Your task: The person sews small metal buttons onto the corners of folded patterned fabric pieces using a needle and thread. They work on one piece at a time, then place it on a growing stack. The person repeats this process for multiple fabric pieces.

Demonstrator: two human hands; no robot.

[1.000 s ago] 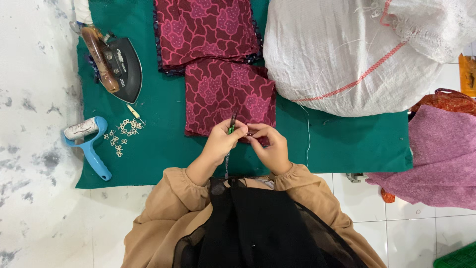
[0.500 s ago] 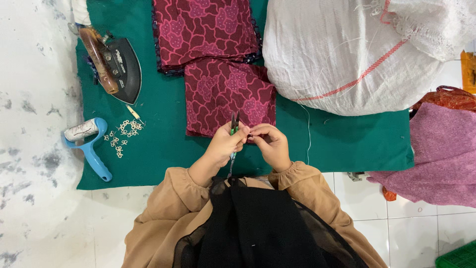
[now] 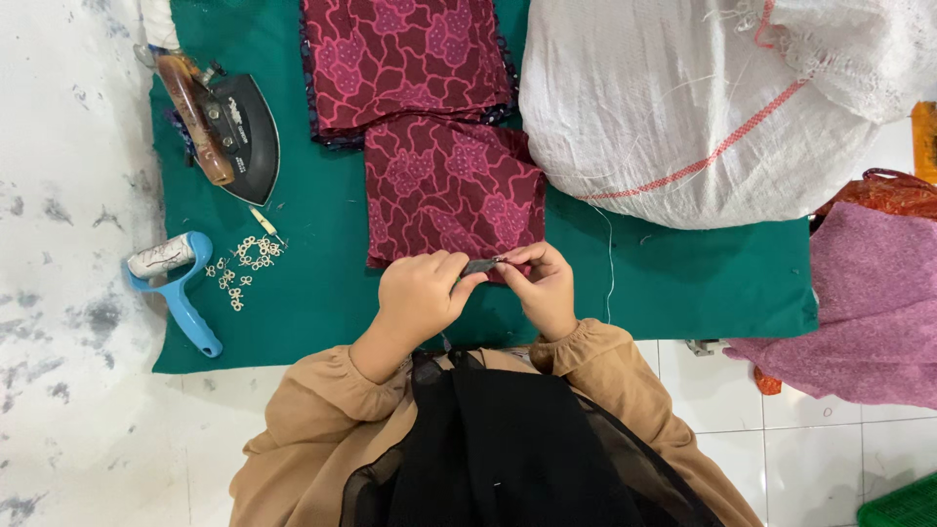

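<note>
A small dark tool [image 3: 480,264], slim and metallic-looking, lies nearly level between the two hands, its long axis running left to right with its far end toward the right hand [image 3: 543,289]. The left hand [image 3: 422,294] is curled tightly around its near end; the right hand pinches the other end between thumb and fingertips, at the near edge of a folded maroon patterned cloth [image 3: 455,190] on a green felt mat [image 3: 683,273]. A second, larger piece of the same fabric [image 3: 402,59] lies beyond. To the right a bulging white woven sack [image 3: 683,107] is knotted shut, its contents hidden. On the left sit a black flat iron [image 3: 234,132], a blue-handled lint roller [image 3: 176,283] and scattered small pale metal clasps [image 3: 244,262].
</note>
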